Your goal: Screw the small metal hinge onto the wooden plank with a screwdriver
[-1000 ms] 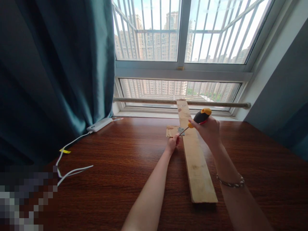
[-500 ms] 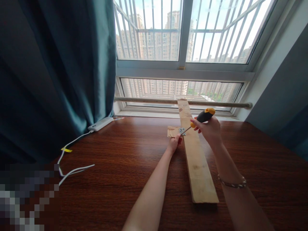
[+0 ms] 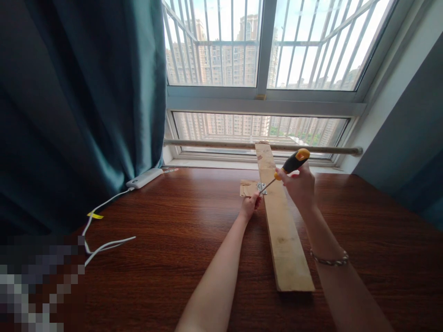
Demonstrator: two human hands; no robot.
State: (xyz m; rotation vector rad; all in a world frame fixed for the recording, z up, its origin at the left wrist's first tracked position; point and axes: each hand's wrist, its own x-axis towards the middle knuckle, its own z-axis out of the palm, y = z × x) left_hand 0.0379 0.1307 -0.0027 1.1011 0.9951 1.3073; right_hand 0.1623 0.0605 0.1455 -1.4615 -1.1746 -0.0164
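The screwdriver (image 3: 290, 164) handle has tilted up steeper.

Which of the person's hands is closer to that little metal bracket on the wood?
Left. The left hand has its fingertips right at the metal bracket; the right hand sits off to the side, gripping the screwdriver.

Colours of the tool, timber and surroundings.
Screwdriver (image 3: 291, 164) showing black-and-yellow handle; plank (image 3: 282, 230) pale, knotted; table (image 3: 166, 240) red-brown, grained; curtain (image 3: 79, 101) teal.
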